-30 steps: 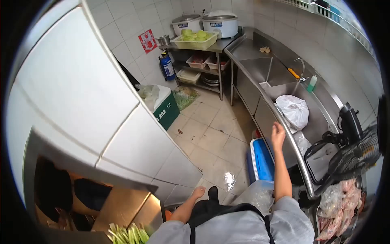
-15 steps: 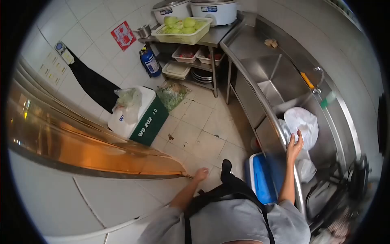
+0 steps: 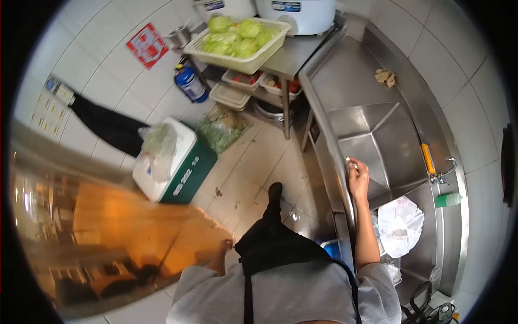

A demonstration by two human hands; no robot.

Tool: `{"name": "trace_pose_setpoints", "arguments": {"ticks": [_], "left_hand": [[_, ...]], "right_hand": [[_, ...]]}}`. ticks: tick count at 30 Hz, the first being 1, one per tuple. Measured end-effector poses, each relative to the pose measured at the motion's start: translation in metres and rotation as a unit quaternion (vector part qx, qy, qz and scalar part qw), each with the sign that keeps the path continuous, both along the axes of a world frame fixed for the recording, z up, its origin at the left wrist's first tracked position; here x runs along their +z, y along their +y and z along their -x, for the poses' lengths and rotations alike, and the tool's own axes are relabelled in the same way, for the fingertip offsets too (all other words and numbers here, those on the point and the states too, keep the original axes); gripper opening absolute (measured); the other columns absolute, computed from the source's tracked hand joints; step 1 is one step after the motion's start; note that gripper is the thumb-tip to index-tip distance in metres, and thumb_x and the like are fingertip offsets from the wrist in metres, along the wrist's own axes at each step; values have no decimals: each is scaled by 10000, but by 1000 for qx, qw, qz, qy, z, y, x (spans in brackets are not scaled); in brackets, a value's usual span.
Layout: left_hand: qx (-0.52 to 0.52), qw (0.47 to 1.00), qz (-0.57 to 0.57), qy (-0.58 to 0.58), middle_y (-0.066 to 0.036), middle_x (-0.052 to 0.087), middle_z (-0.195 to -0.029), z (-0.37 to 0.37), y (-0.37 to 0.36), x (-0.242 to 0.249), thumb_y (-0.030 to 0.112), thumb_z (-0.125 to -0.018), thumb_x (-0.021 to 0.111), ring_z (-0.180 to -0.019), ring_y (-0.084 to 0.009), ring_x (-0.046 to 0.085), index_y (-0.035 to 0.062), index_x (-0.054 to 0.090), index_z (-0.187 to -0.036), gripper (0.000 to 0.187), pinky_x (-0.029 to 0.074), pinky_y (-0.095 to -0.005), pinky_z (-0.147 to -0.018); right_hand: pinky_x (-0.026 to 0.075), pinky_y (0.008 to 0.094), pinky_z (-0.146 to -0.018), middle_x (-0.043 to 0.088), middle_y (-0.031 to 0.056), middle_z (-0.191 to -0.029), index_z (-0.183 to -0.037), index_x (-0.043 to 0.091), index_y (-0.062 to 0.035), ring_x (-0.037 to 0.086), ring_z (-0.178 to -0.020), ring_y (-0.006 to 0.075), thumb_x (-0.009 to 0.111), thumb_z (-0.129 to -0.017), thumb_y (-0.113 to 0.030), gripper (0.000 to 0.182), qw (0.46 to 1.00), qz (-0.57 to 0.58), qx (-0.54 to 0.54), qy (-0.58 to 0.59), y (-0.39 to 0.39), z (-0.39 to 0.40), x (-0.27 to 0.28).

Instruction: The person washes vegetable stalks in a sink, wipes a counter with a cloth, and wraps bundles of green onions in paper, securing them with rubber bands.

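The right hand [image 3: 359,182] is at the front edge of the metal sink [image 3: 399,156], its fingers curled narrowly toward the thumb. A pale speck shows at the fingertips; whether the hand holds something, or touches the edge, I cannot tell. The left hand [image 3: 227,245] is low beside the black apron [image 3: 286,243], too small and dim to show how its fingers stand.

Next to the right forearm, a white bag [image 3: 402,224] sits in the nearer basin, its contents hidden. A smaller bag [image 3: 395,274] below it is partly covered by the sleeve [image 3: 377,289]. Across the sink, an orange handle [image 3: 428,158] lies by the tap [image 3: 447,171], near a green bottle [image 3: 448,200]. Under the sink, only a bit of a blue container [image 3: 332,249] shows.

Farther off, a tray [image 3: 251,65] of green leafy heads [image 3: 243,40] stands on the worktop [image 3: 286,62]; the white cookers [image 3: 302,19] behind are cut off at the top. A clear bag [image 3: 161,148] on the cooler [image 3: 183,175] has contents hard to make out.
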State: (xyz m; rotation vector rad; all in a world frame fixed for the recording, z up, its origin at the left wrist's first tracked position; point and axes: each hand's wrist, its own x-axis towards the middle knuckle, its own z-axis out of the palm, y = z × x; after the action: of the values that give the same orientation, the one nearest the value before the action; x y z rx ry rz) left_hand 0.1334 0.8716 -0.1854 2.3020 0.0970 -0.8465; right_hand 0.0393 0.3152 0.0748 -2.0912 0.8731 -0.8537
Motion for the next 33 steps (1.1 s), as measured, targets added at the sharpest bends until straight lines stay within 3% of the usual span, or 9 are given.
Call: {"name": "trace_pose_setpoints", "arguments": {"ticks": [2, 9, 11, 12, 21, 22, 24, 26, 33], "left_hand": [[-308, 925, -203, -96, -105, 666, -827, -23, -30, -5, 182, -725, 599, -775, -218, 646, 77, 672, -875, 197, 503, -340, -700], [-83, 979, 105, 153, -104, 656, -827, -230, -157, -20, 218, -854, 513, -694, -239, 621, 71, 652, -923, 213, 498, -350, -618], [-468, 826, 88, -303, -50, 582, -701, -304, -201, -28, 319, -830, 493, -573, -166, 546, 52, 608, -853, 292, 467, -304, -522], [-225, 974, 19, -6, -44, 593, -745, -327, -235, -3, 296, -830, 520, -601, -143, 545, 51, 613, -893, 270, 462, -286, -524], [-209, 970, 97, -73, -172, 627, -1007, -355, -359, 167, 256, -883, 507, -938, -279, 597, -1, 592, -1066, 327, 459, -352, -824], [-177, 980, 57, -72, -175, 629, -986, -339, -358, 193, 235, -882, 496, -900, -285, 604, 7, 589, -1071, 310, 466, -364, -799], [-174, 982, 30, -63, -174, 632, -964, -323, -339, 199, 224, -880, 492, -878, -278, 609, 13, 591, -1068, 299, 471, -368, -782], [-115, 990, 42, -69, -176, 632, -949, -309, -324, 196, 210, -877, 488, -869, -282, 611, 21, 594, -1064, 286, 471, -367, -781], [-181, 969, 165, -6, -112, 645, -889, -318, -427, 270, 159, -903, 465, -829, -202, 623, 36, 561, -1109, 259, 471, -316, -781]], "right_hand": [[393, 366, -892, 609, 155, -995, -1064, 613, -50, 521, -997, 303, 560, -841, -126, 242, 999, 5, -28, 25, -28, -25, 1], [451, 356, -799, 636, 129, -994, -1119, 582, -84, 553, -950, 291, 604, -807, -145, 319, 988, 24, -108, 108, -168, -107, -4], [430, 380, -839, 611, 142, -1041, -1126, 572, -71, 542, -984, 309, 612, -792, -147, 346, 984, 65, -110, 128, -224, -127, -18], [409, 404, -880, 585, 155, -1087, -1133, 562, -59, 530, -1019, 327, 620, -776, -150, 374, 980, 98, -104, 141, -248, -132, -24], [462, 395, -734, 622, 166, -944, -988, 598, 13, 590, -879, 299, 596, -819, -248, 311, 916, 344, -33, 203, -584, -157, -116], [460, 376, -784, 619, 161, -1015, -1086, 581, 10, 589, -935, 261, 594, -828, -265, 378, 915, 170, -113, 347, -599, -181, -98], [435, 343, -873, 607, 105, -1098, -1180, 550, -39, 570, -1007, 256, 535, -849, -419, 504, 955, -294, 14, -46, -610, -216, -78], [455, 346, -847, 575, 119, -1167, -1229, 512, -63, 572, -1017, 255, 523, -883, -302, 420, 920, 57, -174, 346, -693, -222, -154], [440, 400, -853, 591, 157, -1059, -1065, 589, -86, 576, -962, 299, 585, -818, -194, 270, 991, 55, 105, 62, -407, -347, -79]]}}
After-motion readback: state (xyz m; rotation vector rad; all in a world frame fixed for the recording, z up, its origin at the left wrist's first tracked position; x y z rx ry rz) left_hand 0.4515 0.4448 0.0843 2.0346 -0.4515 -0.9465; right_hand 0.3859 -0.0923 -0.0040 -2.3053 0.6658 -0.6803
